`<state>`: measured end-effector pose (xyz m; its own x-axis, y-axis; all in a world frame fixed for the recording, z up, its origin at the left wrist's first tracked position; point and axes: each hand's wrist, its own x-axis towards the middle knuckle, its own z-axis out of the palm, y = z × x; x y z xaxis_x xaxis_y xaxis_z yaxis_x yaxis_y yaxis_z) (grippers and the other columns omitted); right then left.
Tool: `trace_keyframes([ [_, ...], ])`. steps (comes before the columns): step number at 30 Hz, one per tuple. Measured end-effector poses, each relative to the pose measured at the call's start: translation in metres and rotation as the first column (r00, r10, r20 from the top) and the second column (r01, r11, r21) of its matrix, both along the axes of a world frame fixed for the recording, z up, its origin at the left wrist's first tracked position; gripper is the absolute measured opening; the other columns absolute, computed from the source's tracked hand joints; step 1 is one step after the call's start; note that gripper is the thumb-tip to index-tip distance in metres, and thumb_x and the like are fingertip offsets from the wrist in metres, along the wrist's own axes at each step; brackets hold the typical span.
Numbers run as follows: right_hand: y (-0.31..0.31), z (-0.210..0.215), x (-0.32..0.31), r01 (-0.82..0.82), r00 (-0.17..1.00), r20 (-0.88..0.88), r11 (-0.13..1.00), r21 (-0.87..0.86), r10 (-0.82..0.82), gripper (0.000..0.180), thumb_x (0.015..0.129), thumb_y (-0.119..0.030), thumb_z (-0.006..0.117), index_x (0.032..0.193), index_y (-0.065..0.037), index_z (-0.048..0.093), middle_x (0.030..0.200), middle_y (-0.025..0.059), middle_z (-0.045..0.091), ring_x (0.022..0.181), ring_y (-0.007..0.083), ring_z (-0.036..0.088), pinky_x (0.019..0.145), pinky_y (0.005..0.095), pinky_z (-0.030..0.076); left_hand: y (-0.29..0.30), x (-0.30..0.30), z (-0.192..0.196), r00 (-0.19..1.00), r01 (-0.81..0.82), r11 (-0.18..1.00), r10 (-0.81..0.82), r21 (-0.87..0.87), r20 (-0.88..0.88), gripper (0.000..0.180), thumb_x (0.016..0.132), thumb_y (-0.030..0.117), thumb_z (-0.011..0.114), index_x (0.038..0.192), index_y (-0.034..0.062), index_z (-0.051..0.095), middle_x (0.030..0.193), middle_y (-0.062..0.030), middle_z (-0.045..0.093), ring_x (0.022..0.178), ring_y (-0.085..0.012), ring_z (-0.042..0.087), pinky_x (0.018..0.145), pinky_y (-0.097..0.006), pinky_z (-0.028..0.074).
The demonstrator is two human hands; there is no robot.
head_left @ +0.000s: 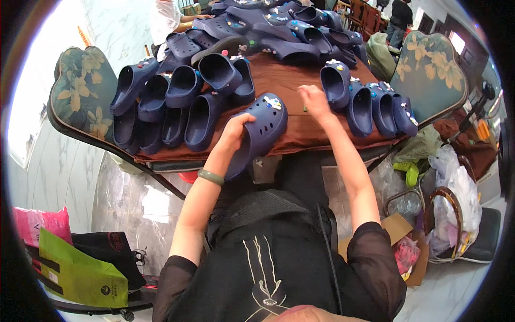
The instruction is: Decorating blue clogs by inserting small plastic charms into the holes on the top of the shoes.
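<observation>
Left hand point(235, 133): the fingers are closed on one navy clog point(263, 127), gripping it by the edge of its foot opening. The clog is tilted, its vented toe up and to the right of these fingers, its heel hanging below them past the near edge of the brown cloth point(287, 72). A white, blue and yellow charm point(272, 102) sits on the toe, to the upper right of the same fingers. A green bangle point(211, 177) is worn on the wrist behind them.

Right hand point(317, 104): the fingers are curled inward above the cloth, well apart from the held clog. Whether they pinch anything cannot be told. A small green piece point(305, 109) shows just beside the fingertips.

Surroundings: a row of navy clogs with charms point(360, 111) stands near the right fingers, on their right. A stacked group of clogs point(197, 123) lies to the left of the left fingers. Beyond both hands is a large heap of clogs point(289, 49). Flower-patterned chair backs stand outward of the fingers, one far left point(80, 99), one far right point(429, 70).
</observation>
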<state>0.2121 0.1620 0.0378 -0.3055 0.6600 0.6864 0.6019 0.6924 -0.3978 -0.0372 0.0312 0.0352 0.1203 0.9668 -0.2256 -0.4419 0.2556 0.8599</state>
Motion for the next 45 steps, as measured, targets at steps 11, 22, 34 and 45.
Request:
trace_keyframes([
  [11, 0.019, -0.064, 0.007, 0.318, 0.928, 0.176, 0.944, 0.090, -0.330, 0.021, 0.084, -0.017, 0.058, 0.102, -0.007, 0.060, 0.109, 0.0137, 0.054, 0.105, 0.0339, 0.048, 0.089, 0.0399, 0.043, 0.001, 0.020, -0.011, 0.977, -0.197, 0.979, 0.191, 0.052, 0.098, 0.022, 0.082, 0.016, 0.060, 0.096, -0.0013, 0.060, 0.088, -0.0109, 0.065, 0.076, -0.0211, 0.065, 0.070, -0.034, 0.053],
  [22, -0.003, -0.060, 0.004, 0.323, 0.920, 0.236, 0.946, -0.011, -0.312, 0.021, 0.081, -0.025, 0.063, 0.095, -0.009, 0.064, 0.101, 0.0105, 0.058, 0.098, 0.0318, 0.051, 0.085, 0.0420, 0.043, -0.002, 0.029, -0.016, 0.930, -0.368, 0.903, 0.359, 0.224, 0.082, 0.027, 0.082, 0.018, 0.064, 0.099, -0.0024, 0.061, 0.090, -0.0087, 0.064, 0.076, -0.0172, 0.063, 0.069, -0.029, 0.050],
  [34, 0.004, -0.070, 0.020, 0.108, 0.972, 0.200, 0.992, 0.069, -0.120, 0.018, 0.080, -0.021, 0.064, 0.093, -0.008, 0.065, 0.094, 0.0137, 0.059, 0.091, 0.0331, 0.053, 0.081, 0.0411, 0.044, -0.012, 0.037, -0.018, 0.959, -0.283, 0.901, 0.269, 0.328, 0.090, 0.048, 0.091, 0.042, 0.049, 0.099, -0.0026, 0.062, 0.091, -0.0055, 0.062, 0.080, -0.0122, 0.059, 0.071, -0.027, 0.047],
  [45, -0.007, -0.057, 0.012, 0.090, 0.983, 0.159, 0.995, 0.033, -0.094, 0.017, 0.081, -0.020, 0.064, 0.093, -0.010, 0.069, 0.092, 0.0093, 0.066, 0.089, 0.0279, 0.059, 0.080, 0.0374, 0.045, -0.017, 0.026, -0.035, 0.980, -0.199, 0.875, 0.174, 0.442, 0.096, 0.033, 0.085, 0.023, 0.053, 0.104, -0.0042, 0.059, 0.098, -0.0084, 0.063, 0.086, -0.0157, 0.061, 0.076, -0.028, 0.049],
])
